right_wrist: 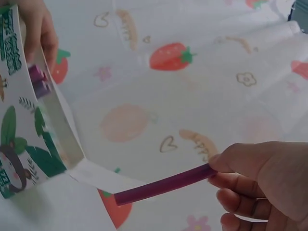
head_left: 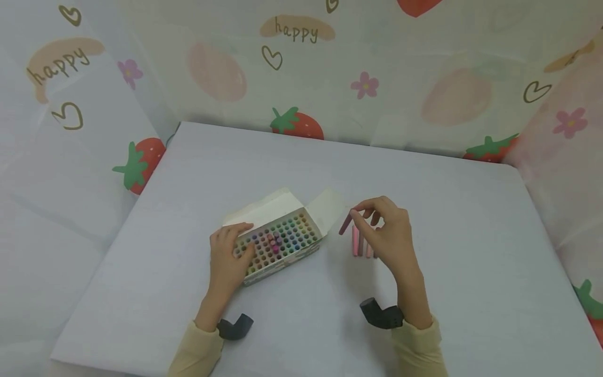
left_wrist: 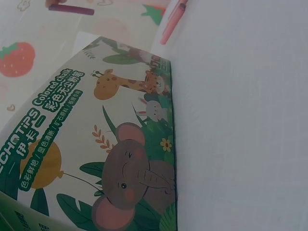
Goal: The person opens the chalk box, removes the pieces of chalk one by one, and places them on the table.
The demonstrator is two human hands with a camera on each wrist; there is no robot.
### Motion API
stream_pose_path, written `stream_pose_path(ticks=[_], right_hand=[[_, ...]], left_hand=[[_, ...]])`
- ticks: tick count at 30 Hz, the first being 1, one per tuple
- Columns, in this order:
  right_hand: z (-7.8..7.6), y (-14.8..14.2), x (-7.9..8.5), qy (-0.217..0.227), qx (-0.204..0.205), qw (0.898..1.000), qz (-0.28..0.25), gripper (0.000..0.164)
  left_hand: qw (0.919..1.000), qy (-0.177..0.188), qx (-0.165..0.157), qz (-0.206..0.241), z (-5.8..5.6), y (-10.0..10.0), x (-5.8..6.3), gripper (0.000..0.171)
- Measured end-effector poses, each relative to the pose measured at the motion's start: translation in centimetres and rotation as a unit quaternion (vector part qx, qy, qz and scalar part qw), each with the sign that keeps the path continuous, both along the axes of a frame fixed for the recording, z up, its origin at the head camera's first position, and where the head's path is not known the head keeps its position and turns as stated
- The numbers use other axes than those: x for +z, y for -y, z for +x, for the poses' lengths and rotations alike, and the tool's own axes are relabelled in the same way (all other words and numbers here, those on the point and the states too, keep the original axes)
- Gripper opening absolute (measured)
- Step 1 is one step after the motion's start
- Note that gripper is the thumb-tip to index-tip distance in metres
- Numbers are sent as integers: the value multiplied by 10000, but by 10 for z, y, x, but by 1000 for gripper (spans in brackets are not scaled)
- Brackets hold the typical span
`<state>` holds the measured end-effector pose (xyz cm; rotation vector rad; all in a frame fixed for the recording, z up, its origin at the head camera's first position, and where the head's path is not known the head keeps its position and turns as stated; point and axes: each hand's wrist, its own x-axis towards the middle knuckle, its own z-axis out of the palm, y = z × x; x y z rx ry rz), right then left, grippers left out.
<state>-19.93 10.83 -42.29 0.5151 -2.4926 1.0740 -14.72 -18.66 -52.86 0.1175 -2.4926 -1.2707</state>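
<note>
Head view first: the left hand (head_left: pixel 231 256) is on the left end of an open chalk box (head_left: pixel 282 263), thumb and fingers apart over it. Can't really tell how hard it's pressing. The box is full of upright sticks in loads of colours, and a small pink-and-purple bunch (head_left: pixel 275 243) pokes up above the rest. Its white end flap (head_left: pixel 326 207) is folded out to the right. The right hand (head_left: pixel 391 235) has a dark plum chalk stick (head_left: pixel 346 222) pinched at its upper end, tilted, just beside that flap. Under that hand a few pinkish sticks (head_left: pixel 355 241) lie side by side on the white desk (head_left: pixel 471 262).

Left wrist cam is mostly the printed box side: "Colored chalk", an elephant, a giraffe. The plum stick is up in the top left corner, a bit of fingertip on its end.

Right wrist cam has the best look at the grip: thumb and fingers clamped on one end of the plum stick, the other end sticking out free towards the box. Behind it is a strawberry-print backdrop (right_wrist: pixel 211 96).
</note>
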Motion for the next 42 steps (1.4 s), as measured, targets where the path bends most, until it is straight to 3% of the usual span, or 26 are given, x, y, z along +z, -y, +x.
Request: stream_pose_path(ticks=[8, 20, 37, 42], right_hand=[[-3, -20, -1, 260, -162, 9994, 148, 11], [-8, -49, -9, 1329, -311, 9880, 729, 16], [-8, -84, -14, 1623, -429, 9759, 1394, 20], [-7, -91, -21, 1888, -522, 9695, 1474, 22]], left_hand=[[10000, -31, -7, -14, 0, 1, 0, 35], [10000, -19, -38, -8, 0, 1, -1, 35], [10000, -67, 39, 15, 2, 1, -1, 35], [9998, -190, -29, 4, 1, 1, -1, 36]])
